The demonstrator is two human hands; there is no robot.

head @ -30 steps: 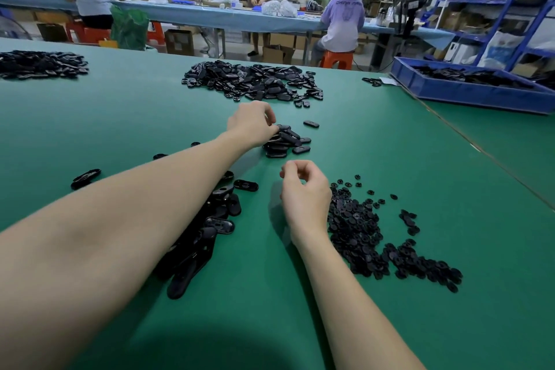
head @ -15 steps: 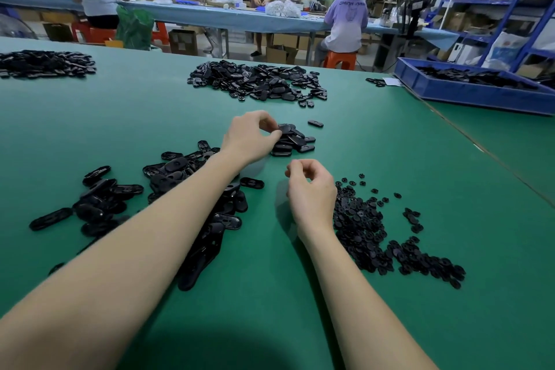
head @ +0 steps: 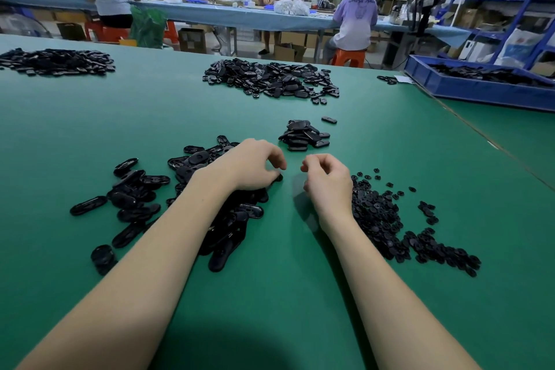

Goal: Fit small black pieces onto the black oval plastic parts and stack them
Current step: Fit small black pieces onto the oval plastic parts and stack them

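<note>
Head: left hand over ovals; perhaps gripping.

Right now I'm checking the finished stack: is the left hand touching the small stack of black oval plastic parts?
Apart. The head view shows green table between the left hand and the stack.

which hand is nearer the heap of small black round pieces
Right. The right hand sits at the left edge of the heap of small black round pieces; the left hand is farther left, over the black oval plastic parts.
</note>
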